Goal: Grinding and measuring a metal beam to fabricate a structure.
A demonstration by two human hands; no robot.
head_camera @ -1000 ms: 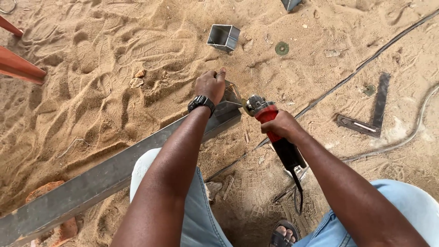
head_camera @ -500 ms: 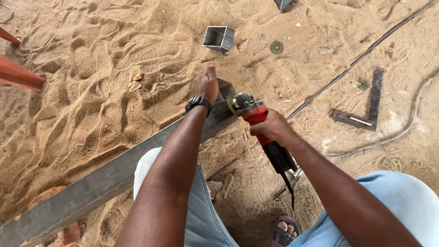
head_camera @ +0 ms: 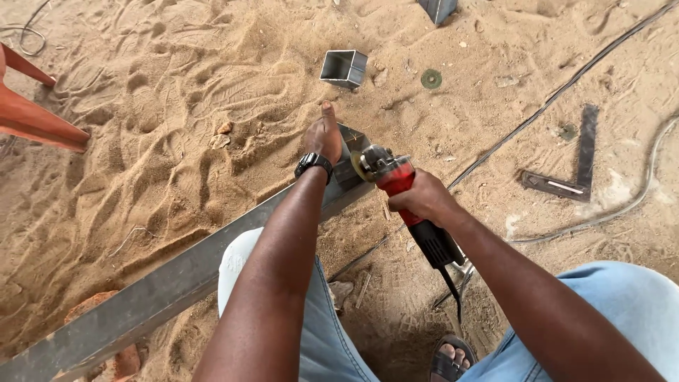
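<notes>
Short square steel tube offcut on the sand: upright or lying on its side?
On its side. The short square steel tube offcut lies on the sand with its hollow open end facing sideways.

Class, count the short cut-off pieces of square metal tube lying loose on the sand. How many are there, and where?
2. One short square tube piece lies on the sand beyond the left hand; a second tube piece sits at the top edge, partly cut off. Others may lie outside the view.
</notes>
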